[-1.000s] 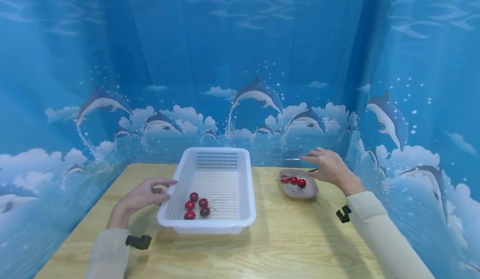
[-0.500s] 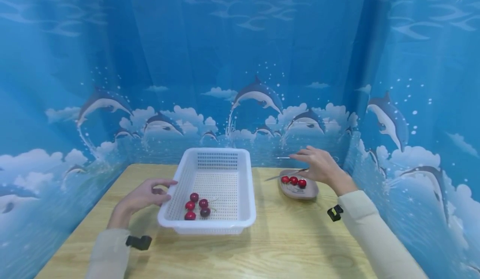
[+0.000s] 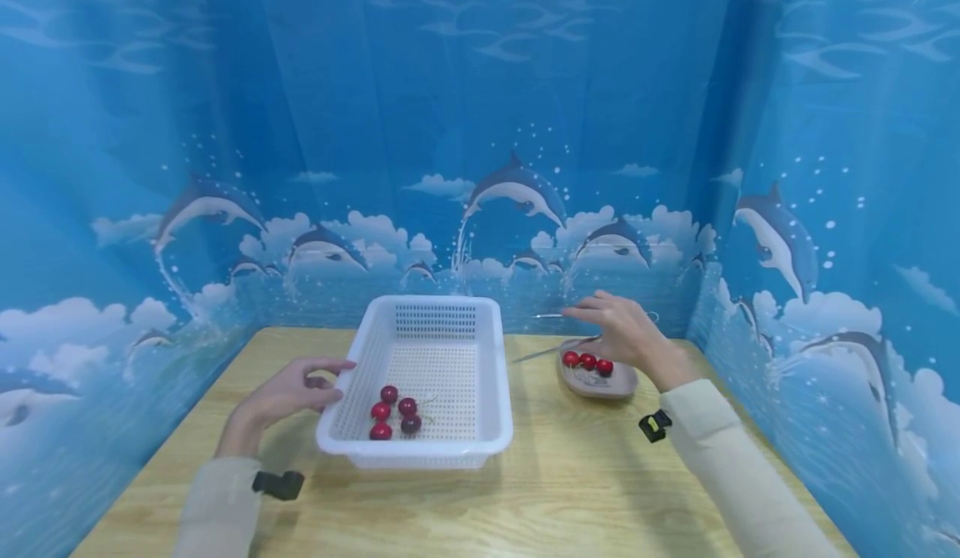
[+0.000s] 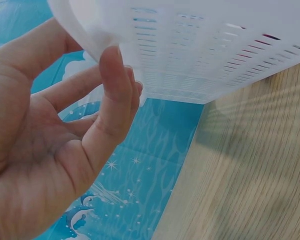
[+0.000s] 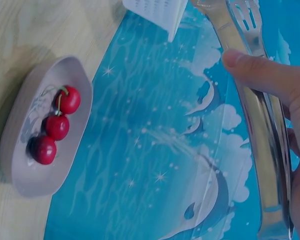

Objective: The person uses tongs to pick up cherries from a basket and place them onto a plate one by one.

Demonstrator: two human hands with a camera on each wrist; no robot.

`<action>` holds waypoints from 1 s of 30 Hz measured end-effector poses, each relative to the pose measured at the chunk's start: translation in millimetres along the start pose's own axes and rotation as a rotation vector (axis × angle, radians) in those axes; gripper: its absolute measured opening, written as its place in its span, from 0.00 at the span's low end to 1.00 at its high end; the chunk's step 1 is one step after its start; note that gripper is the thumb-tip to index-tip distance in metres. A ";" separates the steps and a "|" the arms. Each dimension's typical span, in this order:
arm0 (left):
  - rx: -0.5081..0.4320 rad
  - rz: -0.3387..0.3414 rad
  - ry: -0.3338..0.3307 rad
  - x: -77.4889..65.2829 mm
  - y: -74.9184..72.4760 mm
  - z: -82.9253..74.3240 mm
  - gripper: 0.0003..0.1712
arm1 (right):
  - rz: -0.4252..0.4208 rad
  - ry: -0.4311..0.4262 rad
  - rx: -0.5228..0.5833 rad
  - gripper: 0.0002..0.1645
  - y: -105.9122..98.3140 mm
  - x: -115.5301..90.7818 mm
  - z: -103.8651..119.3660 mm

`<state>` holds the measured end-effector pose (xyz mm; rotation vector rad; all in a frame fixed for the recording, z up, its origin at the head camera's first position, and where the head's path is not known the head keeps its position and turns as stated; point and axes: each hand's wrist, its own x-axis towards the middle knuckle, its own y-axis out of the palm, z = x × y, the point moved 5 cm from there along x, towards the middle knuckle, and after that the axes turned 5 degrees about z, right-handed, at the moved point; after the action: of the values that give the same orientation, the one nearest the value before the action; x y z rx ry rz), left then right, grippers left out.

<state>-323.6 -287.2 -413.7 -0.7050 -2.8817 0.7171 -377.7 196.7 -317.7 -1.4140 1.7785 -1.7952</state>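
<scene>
- At its left long side, the white basket (image 3: 427, 449) is being pinched along the rim by the left hand (image 3: 288, 391), whose fingers are bending round the plastic edge.
- Near the basket's front left corner, five cherries (image 3: 407, 406) are lying close together on the perforated floor, one looking darker than the others; thin stems are showing beside them.
- Above the far side of the small dish (image 3: 600, 389), the right hand (image 3: 630, 330) is gripping the metal tongs (image 5: 260, 130); its thumb is pressing along one arm, while the other fingers are wrapping behind and are partly hiding.
- Between dish and basket, the lower arm of the tongs is reaching leftward, the two arms standing well apart; one tip is ending in fork-like prongs.
- Inside the dish, three cherries (image 3: 588, 360) are resting side by side in a row, stems curling next to them.
- Right of the basket and apart from it, the dish is sitting on the light wooden table (image 3: 570, 500).
- Around the forearms, pale sleeves (image 3: 219, 504) are showing, with a black device (image 3: 278, 485) sitting at each wrist.
- Beyond the table, a blue backdrop (image 3: 480, 82) with dolphins and clouds is hanging.
</scene>
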 end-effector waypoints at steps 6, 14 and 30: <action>0.000 -0.002 -0.004 -0.3 -0.1 -0.4 0.34 | 0.028 0.007 0.007 0.35 -2.0 9.7 9.4; 0.005 -0.012 -0.013 -0.7 0.4 -1.1 0.34 | 0.045 0.010 0.006 0.35 -6.2 18.4 17.1; -0.005 -0.018 -0.027 0.0 1.2 -1.1 0.34 | 0.024 -0.071 0.056 0.35 -1.5 47.0 41.3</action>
<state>-322.9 -285.8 -413.3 -0.6750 -2.9110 0.7226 -369.7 136.1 -304.3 -1.4110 1.6904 -1.7468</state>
